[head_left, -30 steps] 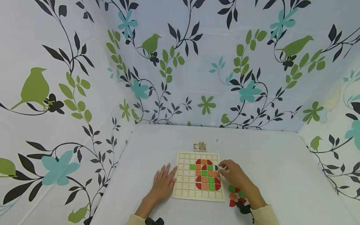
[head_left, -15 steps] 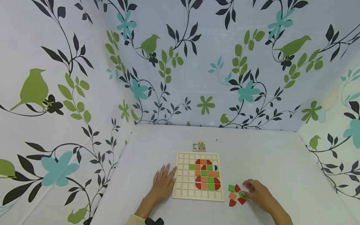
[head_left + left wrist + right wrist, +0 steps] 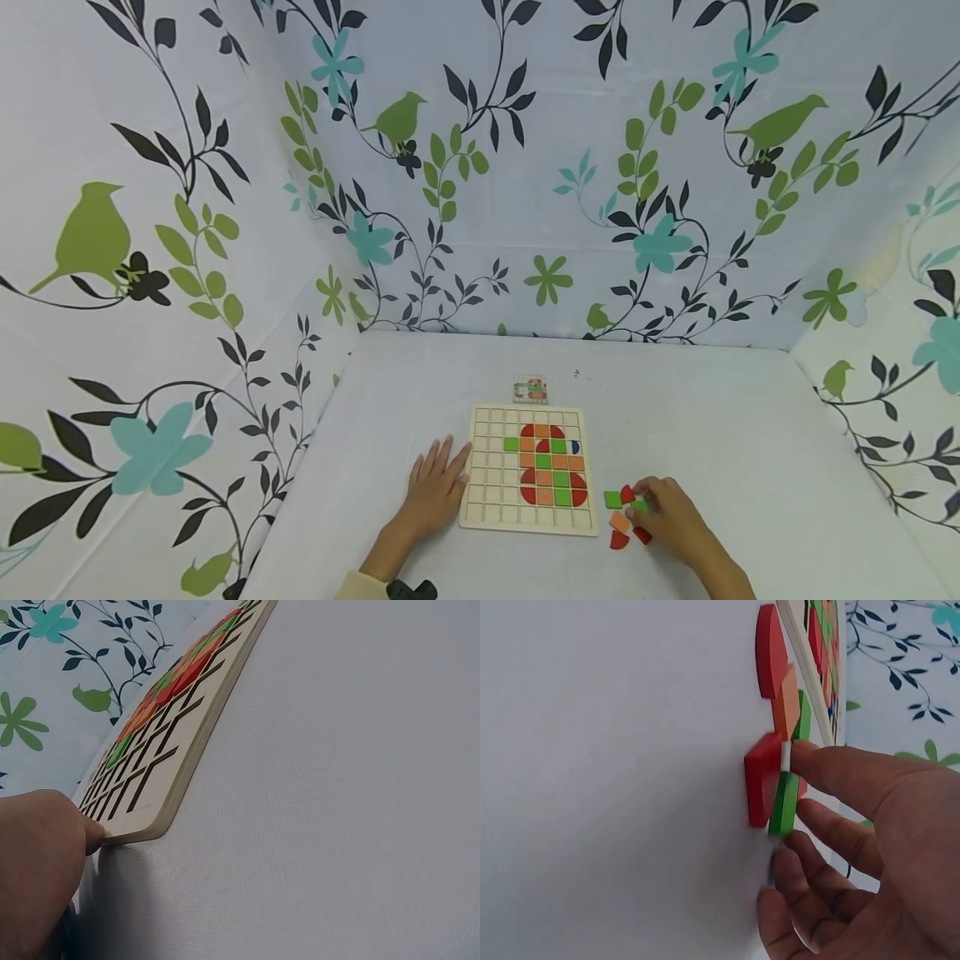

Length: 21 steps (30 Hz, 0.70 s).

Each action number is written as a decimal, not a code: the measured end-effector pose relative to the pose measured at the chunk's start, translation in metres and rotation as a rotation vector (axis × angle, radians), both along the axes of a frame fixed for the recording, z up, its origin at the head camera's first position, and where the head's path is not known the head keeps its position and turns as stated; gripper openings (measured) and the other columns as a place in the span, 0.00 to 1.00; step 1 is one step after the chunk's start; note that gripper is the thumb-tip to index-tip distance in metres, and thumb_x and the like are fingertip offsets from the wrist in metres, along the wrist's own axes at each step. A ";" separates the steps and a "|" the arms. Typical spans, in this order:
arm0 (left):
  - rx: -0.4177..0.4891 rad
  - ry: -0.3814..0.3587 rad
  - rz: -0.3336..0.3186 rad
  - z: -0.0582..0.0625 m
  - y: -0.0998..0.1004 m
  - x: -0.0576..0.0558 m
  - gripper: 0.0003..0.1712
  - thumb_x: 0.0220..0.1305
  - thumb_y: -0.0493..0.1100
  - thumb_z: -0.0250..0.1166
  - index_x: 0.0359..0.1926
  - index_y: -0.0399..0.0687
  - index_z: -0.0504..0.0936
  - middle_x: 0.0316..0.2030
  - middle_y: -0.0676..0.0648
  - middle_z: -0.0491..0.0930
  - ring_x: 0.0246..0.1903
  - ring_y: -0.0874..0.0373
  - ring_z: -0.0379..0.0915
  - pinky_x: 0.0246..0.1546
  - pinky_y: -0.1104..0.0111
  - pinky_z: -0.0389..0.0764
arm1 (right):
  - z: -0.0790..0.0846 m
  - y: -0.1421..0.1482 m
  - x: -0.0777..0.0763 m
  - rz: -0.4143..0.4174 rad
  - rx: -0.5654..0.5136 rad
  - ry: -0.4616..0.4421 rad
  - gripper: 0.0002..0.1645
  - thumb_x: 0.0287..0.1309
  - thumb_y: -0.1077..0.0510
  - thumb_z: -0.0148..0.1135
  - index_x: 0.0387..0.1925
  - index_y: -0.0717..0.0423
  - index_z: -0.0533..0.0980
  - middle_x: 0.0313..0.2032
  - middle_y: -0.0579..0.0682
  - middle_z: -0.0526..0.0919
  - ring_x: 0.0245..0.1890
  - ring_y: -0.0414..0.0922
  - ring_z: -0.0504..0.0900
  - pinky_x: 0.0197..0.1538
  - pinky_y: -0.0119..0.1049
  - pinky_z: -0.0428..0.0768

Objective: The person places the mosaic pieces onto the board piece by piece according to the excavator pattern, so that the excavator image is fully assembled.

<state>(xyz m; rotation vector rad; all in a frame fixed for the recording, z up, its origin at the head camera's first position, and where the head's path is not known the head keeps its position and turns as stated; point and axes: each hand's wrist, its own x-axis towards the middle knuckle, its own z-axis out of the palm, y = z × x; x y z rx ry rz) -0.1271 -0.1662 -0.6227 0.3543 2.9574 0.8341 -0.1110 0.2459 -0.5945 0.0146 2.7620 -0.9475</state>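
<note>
My left hand (image 3: 435, 492) lies flat with fingers spread, its fingertips at the left edge of the pale wooden grid board (image 3: 491, 518). In the left wrist view, a finger or thumb touches the board's corner. My right hand (image 3: 667, 517) is at the small pile of loose tiles right of the board. Its thumb and index finger are apart around a green tile (image 3: 784, 806), with the thumb tip by a small white piece (image 3: 785, 756). Beside these are a red tile (image 3: 759, 780), an orange tile (image 3: 785, 705) and a red rounded tile (image 3: 769, 652).
Red, orange and green tiles sit in the board's right-hand cells, with a blue half-circle (image 3: 575, 447) near the right edge. A small pattern card (image 3: 530, 389) lies behind the board. Patterned cloth (image 3: 480, 167) surrounds the white table (image 3: 712, 433).
My right hand has left the board's right edge and come down to the loose tiles, then shifted left. Several tiles there have slid slightly left. My left hand has stayed in place.
</note>
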 end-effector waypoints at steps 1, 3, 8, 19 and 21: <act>0.005 0.006 0.003 -0.002 0.000 0.000 0.31 0.83 0.49 0.47 0.82 0.52 0.63 0.83 0.35 0.51 0.82 0.31 0.41 0.76 0.31 0.43 | -0.002 -0.001 -0.002 0.008 0.007 0.004 0.19 0.61 0.55 0.77 0.50 0.56 0.81 0.44 0.50 0.78 0.42 0.45 0.75 0.49 0.43 0.81; 0.011 0.024 0.010 -0.008 -0.001 -0.001 0.31 0.83 0.49 0.48 0.82 0.53 0.63 0.83 0.35 0.51 0.82 0.31 0.41 0.76 0.31 0.43 | -0.004 -0.005 -0.004 0.016 0.025 0.009 0.19 0.62 0.56 0.76 0.51 0.56 0.80 0.45 0.51 0.78 0.43 0.45 0.75 0.50 0.44 0.81; -0.012 0.053 0.027 -0.020 -0.002 -0.003 0.30 0.83 0.51 0.49 0.81 0.56 0.64 0.83 0.38 0.52 0.82 0.34 0.42 0.76 0.33 0.44 | -0.003 -0.014 -0.008 0.017 0.041 0.039 0.19 0.63 0.59 0.73 0.53 0.58 0.80 0.47 0.53 0.79 0.47 0.48 0.77 0.60 0.54 0.83; -0.033 0.053 0.035 -0.025 -0.003 -0.005 0.30 0.84 0.52 0.48 0.82 0.57 0.63 0.84 0.40 0.51 0.83 0.36 0.41 0.77 0.35 0.45 | -0.004 -0.021 -0.017 0.033 0.044 0.119 0.19 0.68 0.65 0.66 0.59 0.59 0.79 0.50 0.55 0.80 0.54 0.53 0.79 0.62 0.58 0.80; -0.037 0.052 0.033 -0.025 -0.003 -0.005 0.31 0.84 0.52 0.48 0.82 0.58 0.62 0.84 0.40 0.51 0.83 0.37 0.41 0.77 0.35 0.45 | -0.003 -0.023 -0.016 0.018 0.056 0.109 0.21 0.67 0.63 0.68 0.60 0.58 0.78 0.51 0.55 0.80 0.54 0.53 0.79 0.62 0.60 0.80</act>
